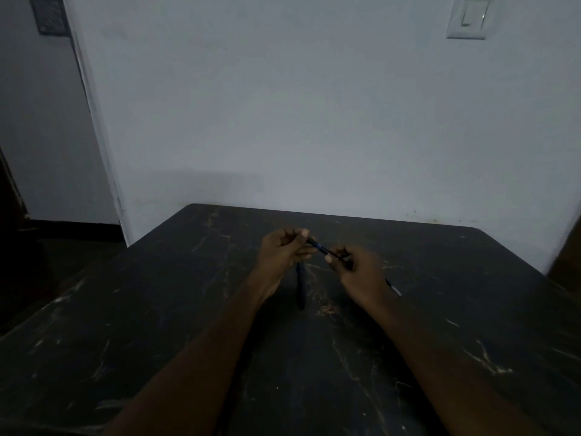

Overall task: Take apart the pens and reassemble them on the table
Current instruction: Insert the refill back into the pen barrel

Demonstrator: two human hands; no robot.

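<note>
Your left hand (283,248) and right hand (355,267) each pinch one end of a dark pen (318,246), held above the worktop (157,309); another dark pen part (301,287) lies beneath.

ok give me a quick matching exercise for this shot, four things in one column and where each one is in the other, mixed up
Things:
1. pen in the hands
2. dark pen
3. light switch
4. silver-tipped pen

Places:
A. on the wall, top right
B. flat on the table, between the two wrists
C. held above the table between the left hand and right hand
D. on the table, poking out past the right hand's outer side

Pairs: 1-C, 2-B, 3-A, 4-D
</note>
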